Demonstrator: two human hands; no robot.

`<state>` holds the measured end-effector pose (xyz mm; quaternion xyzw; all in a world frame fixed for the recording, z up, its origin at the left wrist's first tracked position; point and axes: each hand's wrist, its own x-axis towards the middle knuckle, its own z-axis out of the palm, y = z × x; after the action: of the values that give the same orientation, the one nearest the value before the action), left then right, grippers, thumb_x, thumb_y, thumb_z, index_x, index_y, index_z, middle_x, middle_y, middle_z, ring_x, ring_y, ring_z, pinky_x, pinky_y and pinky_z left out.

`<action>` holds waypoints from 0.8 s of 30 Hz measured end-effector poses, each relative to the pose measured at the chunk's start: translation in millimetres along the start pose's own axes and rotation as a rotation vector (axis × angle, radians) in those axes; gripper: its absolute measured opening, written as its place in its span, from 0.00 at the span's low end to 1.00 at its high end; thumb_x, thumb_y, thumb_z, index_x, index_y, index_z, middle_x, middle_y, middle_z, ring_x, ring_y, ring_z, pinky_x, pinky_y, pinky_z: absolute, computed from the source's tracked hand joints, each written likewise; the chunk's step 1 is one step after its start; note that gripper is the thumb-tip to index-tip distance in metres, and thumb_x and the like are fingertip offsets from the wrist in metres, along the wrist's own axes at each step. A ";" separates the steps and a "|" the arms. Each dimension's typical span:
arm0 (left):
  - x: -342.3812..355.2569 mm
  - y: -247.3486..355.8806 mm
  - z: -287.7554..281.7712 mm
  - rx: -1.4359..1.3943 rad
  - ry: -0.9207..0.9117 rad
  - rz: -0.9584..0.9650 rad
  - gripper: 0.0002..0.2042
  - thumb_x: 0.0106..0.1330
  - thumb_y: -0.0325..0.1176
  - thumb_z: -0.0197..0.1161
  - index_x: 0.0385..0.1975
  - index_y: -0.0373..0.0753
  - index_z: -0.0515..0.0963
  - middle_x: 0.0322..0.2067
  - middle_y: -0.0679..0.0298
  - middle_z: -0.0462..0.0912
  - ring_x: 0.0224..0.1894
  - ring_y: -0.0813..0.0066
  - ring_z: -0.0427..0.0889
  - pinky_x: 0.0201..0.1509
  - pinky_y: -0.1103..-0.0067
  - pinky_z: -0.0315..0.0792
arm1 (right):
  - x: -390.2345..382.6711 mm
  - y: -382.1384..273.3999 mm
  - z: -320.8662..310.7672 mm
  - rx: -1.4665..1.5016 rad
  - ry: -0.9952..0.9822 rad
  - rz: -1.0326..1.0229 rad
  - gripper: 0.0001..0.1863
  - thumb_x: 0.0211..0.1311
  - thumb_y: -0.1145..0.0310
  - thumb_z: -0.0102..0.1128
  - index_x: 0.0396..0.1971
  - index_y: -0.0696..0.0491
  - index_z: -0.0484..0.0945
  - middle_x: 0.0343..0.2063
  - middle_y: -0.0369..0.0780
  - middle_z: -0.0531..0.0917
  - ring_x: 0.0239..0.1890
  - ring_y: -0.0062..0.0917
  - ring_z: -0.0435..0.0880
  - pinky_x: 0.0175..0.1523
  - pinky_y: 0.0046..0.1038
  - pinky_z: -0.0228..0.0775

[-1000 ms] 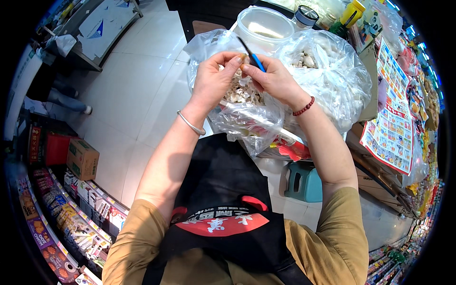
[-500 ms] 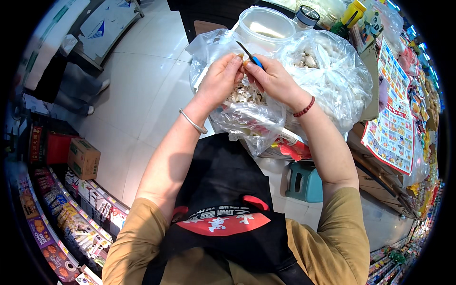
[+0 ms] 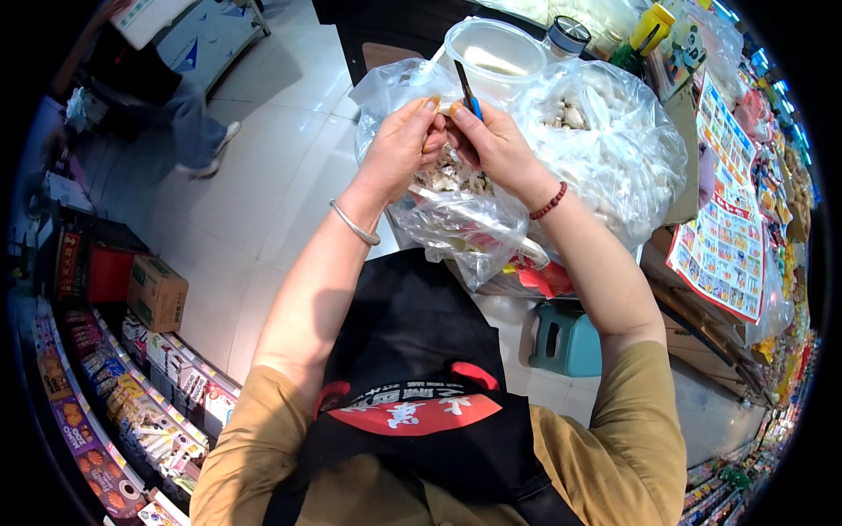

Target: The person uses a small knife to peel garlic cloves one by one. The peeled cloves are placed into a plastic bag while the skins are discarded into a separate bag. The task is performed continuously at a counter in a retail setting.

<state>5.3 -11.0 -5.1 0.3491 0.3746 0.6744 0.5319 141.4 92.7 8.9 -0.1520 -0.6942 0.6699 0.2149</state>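
Note:
A small knife (image 3: 475, 108) with a blue handle and dark narrow blade is in my right hand (image 3: 502, 147), its blade pointing up and away from me. My left hand (image 3: 402, 149) is closed, thumb and fingers pinching a small pale piece (image 3: 445, 108) that spans the gap to my right fingertips. What kind of piece it is cannot be made out. Below both hands lies a crinkled clear plastic bag (image 3: 465, 219) with whitish and brown scraps (image 3: 449, 175) in its mouth. To the right, a larger clear bag (image 3: 627, 158) bulges with pale, bulb-like pieces (image 3: 566, 116).
Behind the bags stand a round clear tub (image 3: 452, 39) and a dark-lidded jar (image 3: 568, 31). A teal stool (image 3: 566, 340) sits under the counter's near side. Packed snack shelves (image 3: 132, 386) and a carton (image 3: 158, 294) are at left. A person's legs (image 3: 195, 131) show at upper left.
My knife has swung more upright. The pale piece between my fingertips shows more clearly. At upper left, the other person has stepped toward the right.

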 end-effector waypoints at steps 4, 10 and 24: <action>1.2 -3.3 1.3 -0.004 0.067 0.059 0.13 0.77 0.42 0.48 0.32 0.41 0.69 0.19 0.75 0.64 0.18 0.91 0.55 0.21 0.90 0.51 | 0.6 -12.0 -4.0 0.173 0.042 0.006 0.15 0.75 0.56 0.46 0.39 0.53 0.75 0.26 0.30 0.77 0.19 0.09 0.68 0.22 0.13 0.55; 0.0 3.2 12.3 0.168 0.225 0.075 0.11 0.73 0.39 0.55 0.39 0.37 0.75 0.19 0.78 0.64 0.19 0.92 0.55 0.21 0.90 0.51 | -0.7 -5.1 -22.4 -0.139 0.067 -0.108 0.14 0.74 0.58 0.50 0.40 0.54 0.77 0.26 0.31 0.79 0.18 0.09 0.67 0.22 0.13 0.57; -0.9 5.9 -0.8 -0.003 0.045 0.018 0.12 0.72 0.35 0.58 0.45 0.33 0.80 0.26 0.74 0.76 0.22 0.93 0.65 0.22 0.90 0.58 | 0.4 -3.4 -31.8 -0.438 0.095 -0.144 0.16 0.71 0.59 0.53 0.34 0.58 0.77 0.23 0.36 0.79 0.28 0.20 0.76 0.35 0.25 0.69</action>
<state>2.1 -13.0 -0.3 0.3362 0.3823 0.6874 0.5180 157.3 120.2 12.7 -0.1762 -0.8211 0.4785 0.2565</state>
